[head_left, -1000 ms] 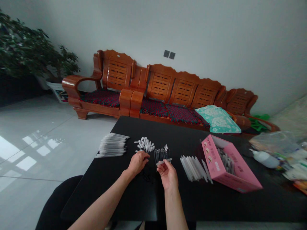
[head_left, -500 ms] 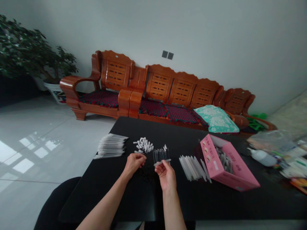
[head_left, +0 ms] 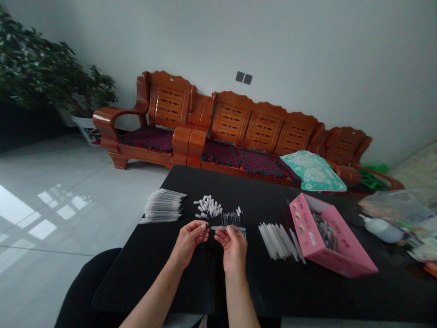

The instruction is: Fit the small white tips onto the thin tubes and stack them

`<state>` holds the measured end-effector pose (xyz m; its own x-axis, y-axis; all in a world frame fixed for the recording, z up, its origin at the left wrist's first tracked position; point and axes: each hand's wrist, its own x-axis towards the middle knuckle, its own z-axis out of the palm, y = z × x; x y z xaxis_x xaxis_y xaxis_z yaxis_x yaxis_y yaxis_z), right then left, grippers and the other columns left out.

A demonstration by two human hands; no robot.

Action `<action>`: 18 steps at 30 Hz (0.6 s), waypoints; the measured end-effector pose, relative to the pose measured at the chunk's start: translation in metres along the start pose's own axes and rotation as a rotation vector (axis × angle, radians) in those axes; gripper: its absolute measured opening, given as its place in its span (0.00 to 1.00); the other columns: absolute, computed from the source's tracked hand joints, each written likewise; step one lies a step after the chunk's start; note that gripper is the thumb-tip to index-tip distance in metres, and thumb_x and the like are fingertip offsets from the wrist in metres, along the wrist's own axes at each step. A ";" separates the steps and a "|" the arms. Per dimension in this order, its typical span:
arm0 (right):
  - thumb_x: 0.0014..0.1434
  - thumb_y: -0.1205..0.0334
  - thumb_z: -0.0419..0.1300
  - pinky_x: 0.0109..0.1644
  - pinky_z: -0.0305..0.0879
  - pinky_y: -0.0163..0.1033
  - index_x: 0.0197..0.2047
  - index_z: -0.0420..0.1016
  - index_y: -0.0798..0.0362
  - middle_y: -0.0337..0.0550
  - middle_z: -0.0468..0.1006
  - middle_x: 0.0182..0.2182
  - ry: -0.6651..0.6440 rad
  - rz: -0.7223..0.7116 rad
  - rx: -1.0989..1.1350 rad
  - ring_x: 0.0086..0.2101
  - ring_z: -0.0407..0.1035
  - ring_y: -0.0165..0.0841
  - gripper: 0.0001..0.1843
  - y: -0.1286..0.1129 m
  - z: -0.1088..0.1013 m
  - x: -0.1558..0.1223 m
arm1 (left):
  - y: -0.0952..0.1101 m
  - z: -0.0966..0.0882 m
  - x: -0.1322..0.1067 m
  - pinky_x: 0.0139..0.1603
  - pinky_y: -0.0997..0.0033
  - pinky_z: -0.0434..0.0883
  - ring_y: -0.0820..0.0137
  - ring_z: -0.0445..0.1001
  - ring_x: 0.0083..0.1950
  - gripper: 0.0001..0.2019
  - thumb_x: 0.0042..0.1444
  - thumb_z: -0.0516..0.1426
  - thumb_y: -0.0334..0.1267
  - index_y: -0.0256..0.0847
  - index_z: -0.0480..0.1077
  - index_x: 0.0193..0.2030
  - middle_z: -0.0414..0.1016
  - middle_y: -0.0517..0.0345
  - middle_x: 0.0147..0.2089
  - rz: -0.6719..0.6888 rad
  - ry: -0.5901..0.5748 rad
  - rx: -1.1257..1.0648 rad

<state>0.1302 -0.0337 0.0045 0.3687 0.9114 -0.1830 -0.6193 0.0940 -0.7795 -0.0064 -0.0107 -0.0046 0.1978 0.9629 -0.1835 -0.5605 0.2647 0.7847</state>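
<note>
Over the black table (head_left: 191, 278), my right hand (head_left: 232, 246) pinches a thin clear pen tube (head_left: 228, 228) held level, its left end pointing at my left hand (head_left: 190, 236). My left hand is closed in a pinch on a small white cap (head_left: 204, 224) right at that end. Just beyond lie a pile of small white caps (head_left: 209, 206), a bunch of dark refills (head_left: 232, 219), a stack of clear tubes (head_left: 163, 206) to the left and another row of tubes (head_left: 278, 240) to the right.
An open pink box (head_left: 329, 241) with more parts lies at the right, beside a white bottle (head_left: 381, 228) and plastic bags (head_left: 399, 205). A carved wooden sofa (head_left: 232, 132) stands behind the table, a potted plant (head_left: 41, 82) at the left.
My left hand drew back from the cap pile and came up to meet my right hand. The tube in my right hand turned level toward it.
</note>
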 end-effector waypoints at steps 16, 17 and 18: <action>0.47 0.61 0.69 0.28 0.74 0.36 0.36 0.68 0.55 0.43 0.81 0.24 0.035 -0.047 -0.045 0.25 0.78 0.36 0.17 0.002 0.001 0.001 | -0.006 0.005 -0.002 0.31 0.76 0.71 0.75 0.73 0.27 0.14 0.44 0.67 0.40 0.34 0.76 0.36 0.76 0.54 0.30 0.023 0.026 0.023; 0.46 0.60 0.70 0.28 0.74 0.36 0.35 0.68 0.55 0.43 0.81 0.24 0.039 -0.051 -0.046 0.25 0.78 0.36 0.17 0.002 0.001 0.001 | -0.006 0.005 -0.002 0.31 0.75 0.71 0.74 0.73 0.27 0.14 0.44 0.67 0.41 0.34 0.76 0.36 0.76 0.54 0.30 0.023 0.032 0.028; 0.46 0.60 0.70 0.28 0.74 0.36 0.35 0.68 0.55 0.42 0.81 0.24 0.043 -0.056 -0.046 0.25 0.78 0.36 0.17 0.002 0.001 0.001 | -0.007 0.006 -0.002 0.31 0.75 0.71 0.74 0.73 0.28 0.15 0.43 0.67 0.41 0.34 0.76 0.36 0.76 0.54 0.30 0.024 0.038 0.033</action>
<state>0.1287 -0.0320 0.0031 0.4320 0.8870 -0.1632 -0.5645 0.1249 -0.8159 0.0019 -0.0145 -0.0060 0.1538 0.9705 -0.1858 -0.5381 0.2400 0.8080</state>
